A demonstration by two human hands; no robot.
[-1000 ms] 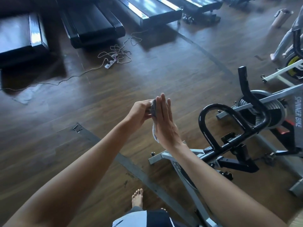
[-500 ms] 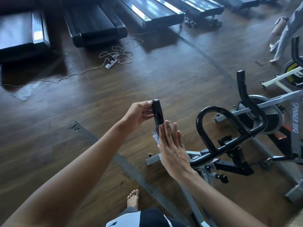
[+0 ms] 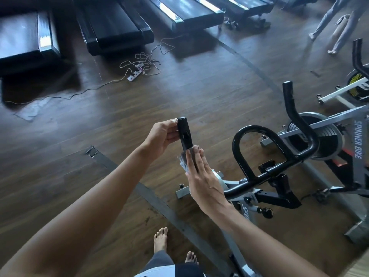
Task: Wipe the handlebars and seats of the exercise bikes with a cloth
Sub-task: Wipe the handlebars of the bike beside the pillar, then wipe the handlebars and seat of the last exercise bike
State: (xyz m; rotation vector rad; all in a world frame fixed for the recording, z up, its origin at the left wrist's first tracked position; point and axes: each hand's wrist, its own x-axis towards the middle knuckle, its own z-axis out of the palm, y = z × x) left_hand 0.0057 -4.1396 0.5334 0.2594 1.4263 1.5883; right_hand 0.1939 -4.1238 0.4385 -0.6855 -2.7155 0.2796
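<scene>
**Operator:** Where is my left hand?

**Spotter:** On the near horn of the handlebar. Thumb and curled fingers hold the black grip just below its end cap, from the left side.

**Operator:** My right hand looks flat to me.

**Spotter:** It is. The fingers are straight and together, pressing the cloth against the same horn, lower down. Only a pale crumpled edge of the cloth shows past the fingers. The palm hides the rest.

**Operator:** Do the hands touch?

**Spotter:** No, a short stretch of bare grip lies between them.

**Operator:** I read "SPINNER BIKE" on the frame.

**Spotter:** Yes, that's the grey bike, standing on the dark wood floor ahead and to the right. The handlebar's loop rises just beside your right hand, and the far horn points up beyond it. A second bike with a white frame stands farther right.

**Operator:** What else is around?

**Spotter:** There are treadmills along the top, with a power strip and tangled cords near them. Another person's legs are at the upper right, and your bare feet are below.
</scene>
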